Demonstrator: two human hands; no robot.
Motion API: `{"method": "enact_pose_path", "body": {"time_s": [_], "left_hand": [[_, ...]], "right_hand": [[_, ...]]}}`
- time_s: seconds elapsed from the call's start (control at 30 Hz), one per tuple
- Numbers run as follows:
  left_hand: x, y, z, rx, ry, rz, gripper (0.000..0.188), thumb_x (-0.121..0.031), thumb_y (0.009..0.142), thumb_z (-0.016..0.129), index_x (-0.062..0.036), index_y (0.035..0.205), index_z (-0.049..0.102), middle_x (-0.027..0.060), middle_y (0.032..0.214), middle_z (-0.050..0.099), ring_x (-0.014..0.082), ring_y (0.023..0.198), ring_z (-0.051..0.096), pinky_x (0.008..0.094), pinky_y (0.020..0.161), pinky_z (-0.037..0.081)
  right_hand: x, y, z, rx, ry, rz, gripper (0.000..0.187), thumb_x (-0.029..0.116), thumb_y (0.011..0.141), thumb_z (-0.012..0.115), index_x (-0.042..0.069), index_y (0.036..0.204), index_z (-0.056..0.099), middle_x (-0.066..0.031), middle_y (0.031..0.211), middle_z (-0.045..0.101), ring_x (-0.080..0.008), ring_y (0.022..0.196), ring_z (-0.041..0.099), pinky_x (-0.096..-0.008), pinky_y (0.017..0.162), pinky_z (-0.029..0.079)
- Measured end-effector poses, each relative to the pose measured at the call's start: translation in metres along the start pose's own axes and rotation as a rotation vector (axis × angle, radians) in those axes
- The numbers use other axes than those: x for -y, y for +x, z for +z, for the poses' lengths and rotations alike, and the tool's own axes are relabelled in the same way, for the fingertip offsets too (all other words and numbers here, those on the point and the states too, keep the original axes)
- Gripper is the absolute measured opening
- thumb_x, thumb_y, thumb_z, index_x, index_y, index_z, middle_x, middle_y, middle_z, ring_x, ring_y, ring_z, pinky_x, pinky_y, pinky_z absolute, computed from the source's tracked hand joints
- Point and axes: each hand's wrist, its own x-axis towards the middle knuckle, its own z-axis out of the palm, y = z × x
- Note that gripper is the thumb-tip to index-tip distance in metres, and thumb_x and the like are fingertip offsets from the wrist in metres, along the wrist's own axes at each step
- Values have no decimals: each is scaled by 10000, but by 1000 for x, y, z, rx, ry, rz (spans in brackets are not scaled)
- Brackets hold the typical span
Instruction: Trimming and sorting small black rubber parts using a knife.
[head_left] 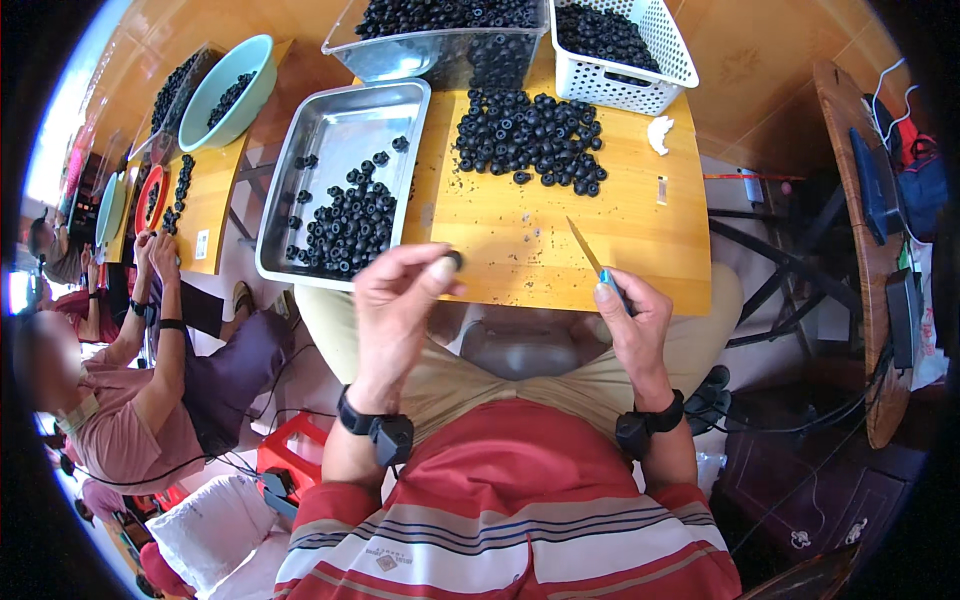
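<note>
My left hand (395,312) is at the table's near edge, beside the tray's lower right corner. Its thumb and forefinger pinch a small round black rubber part (454,260). My right hand (641,325) grips the blue handle of a thin-bladed knife (584,243), whose tip points up and left over the wood. Past the knife lies a heap of black ring-shaped rubber parts (525,138). A metal tray (421,165) left of the heap holds more such parts (350,230), gathered mostly toward its near end. Dark crumbs are scattered on the table (480,215) between the heap and my hands.
At the back stand a clear plastic bin (400,62) and a white perforated basket (620,92), both filled with black parts. A crumpled white scrap (659,134) lies at right. Leftward, a co-worker (130,400) sits at another table with a green basin (262,85).
</note>
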Motion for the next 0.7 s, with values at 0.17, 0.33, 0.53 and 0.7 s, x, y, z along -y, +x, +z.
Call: {"method": "enact_pose_path", "body": {"time_s": [0.17, 0.33, 0.53, 0.7], "left_hand": [[-15, 18, -45, -292, 487, 286, 133, -6, 900, 697, 6, 1032, 698, 23, 1016, 652, 64, 823, 586, 202, 734, 489], [-21, 27, -35, -297, 1068, 621, 184, -1, 836, 729, -20, 1016, 695, 91, 1055, 674, 188, 934, 638, 291, 833, 503], [4, 32, 21, -30, 1060, 712, 210, -5, 767, 766, -39, 960, 688, 100, 992, 673, 275, 903, 652, 352, 766, 537], [26, 64, 55, 149, 1162, 611, 211, -74, 825, 722, -29, 1027, 679, 127, 1019, 668, 315, 919, 656, 376, 779, 546]], "right_hand": [[-6, -2, -3, -28, 8, 0, 336, 237, 915, 722, -61, 1066, 690, 26, 745, 595, -46, 673, 489, -219, 603, 419], [-9, -6, -4, -41, 18, 46, 311, 217, 909, 720, -57, 1053, 693, 26, 743, 594, -45, 668, 486, -218, 593, 410], [-18, -11, -11, -93, 21, 20, 304, 214, 908, 717, -62, 1033, 693, 28, 718, 579, -43, 659, 478, -221, 587, 405], [-16, -16, -18, -100, 3, 47, 303, 221, 912, 710, -62, 1020, 694, 35, 694, 559, -44, 655, 474, -224, 582, 402]]}}
